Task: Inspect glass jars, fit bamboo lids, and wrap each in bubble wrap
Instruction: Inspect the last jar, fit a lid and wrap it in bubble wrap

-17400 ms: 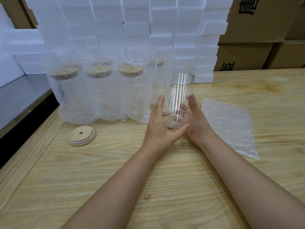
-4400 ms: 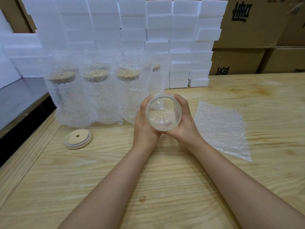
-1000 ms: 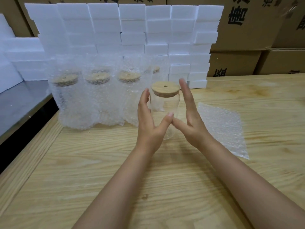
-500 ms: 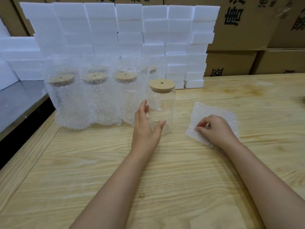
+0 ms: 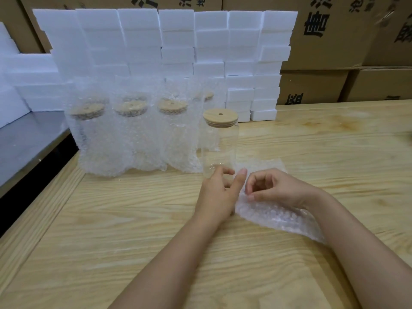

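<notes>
a clear glass jar (image 5: pixel 220 148), capped with a bamboo lid (image 5: pixel 220 117), is seen upright on the worktop (image 5: pixel 133 219), just right of wrapped jars (image 5: pixel 124 134). a bubble wrap sheet (image 5: pixel 276 216) is pinched at its left edge by the curled fingers of the right hand (image 5: pixel 281 190); the left hand (image 5: pixel 215 195) is held by the jar's foot, its fingers loosely spread and holding nothing. the step is judged best done if the sheet is flattened square beside the jar, so the jar can be rolled up evenly with spare wrap left at both ends. compared with half a second ago, the sheet is found dragged closer to the jar and rumpled, and the left hand lowered from the jar's side
</notes>
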`<state>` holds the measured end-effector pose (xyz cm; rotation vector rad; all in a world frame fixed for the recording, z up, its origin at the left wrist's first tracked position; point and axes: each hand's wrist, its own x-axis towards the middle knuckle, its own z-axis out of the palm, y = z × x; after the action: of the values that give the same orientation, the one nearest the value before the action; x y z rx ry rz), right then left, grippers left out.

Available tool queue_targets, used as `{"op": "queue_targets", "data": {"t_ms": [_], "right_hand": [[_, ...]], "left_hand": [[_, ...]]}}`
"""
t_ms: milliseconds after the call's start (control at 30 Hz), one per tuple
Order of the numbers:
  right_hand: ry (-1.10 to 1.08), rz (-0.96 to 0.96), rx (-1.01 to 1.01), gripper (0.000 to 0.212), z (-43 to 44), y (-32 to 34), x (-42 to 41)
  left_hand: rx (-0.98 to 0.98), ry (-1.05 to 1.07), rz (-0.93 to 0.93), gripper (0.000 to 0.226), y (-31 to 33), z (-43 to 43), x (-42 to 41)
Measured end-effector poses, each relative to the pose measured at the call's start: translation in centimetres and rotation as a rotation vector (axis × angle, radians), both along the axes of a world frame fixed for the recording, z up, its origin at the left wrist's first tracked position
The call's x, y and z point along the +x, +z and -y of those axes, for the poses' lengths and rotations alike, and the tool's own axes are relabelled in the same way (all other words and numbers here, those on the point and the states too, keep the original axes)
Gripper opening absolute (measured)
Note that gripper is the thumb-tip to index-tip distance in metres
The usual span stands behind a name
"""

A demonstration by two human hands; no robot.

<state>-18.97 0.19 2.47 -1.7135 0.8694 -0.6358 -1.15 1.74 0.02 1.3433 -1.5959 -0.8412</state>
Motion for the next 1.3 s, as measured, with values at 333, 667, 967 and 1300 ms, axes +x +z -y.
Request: {"op": "queue_targets", "data": {"t_ms": [333, 667, 967, 1300], "right_hand": [[-0.836, -0.187, -0.471, 0.032, 1.5, -1.2, -0.4], [-0.487, -0.039, -0.092, 0.013, 1.4, -0.8, -2.9], [-0.440, -0.226, -0.115, 0.006, 1.3, -0.8, -1.7], [-0.323, 0.019, 0.006, 0.022, 0.7, 0.8, -0.6]], "left_hand": [[-0.159, -0.180, 0.084, 0.038, -0.2, -0.4, 0.5], [-0.460, -0.112, 0.618, 0.018, 0.8, 0.0, 2.9], [-0.677, -0.139, 0.628, 0.020, 1.0, 0.6, 4.7], [-1.064, 0.041, 0.516, 0.028, 0.8, 0.0, 2.7]]}}
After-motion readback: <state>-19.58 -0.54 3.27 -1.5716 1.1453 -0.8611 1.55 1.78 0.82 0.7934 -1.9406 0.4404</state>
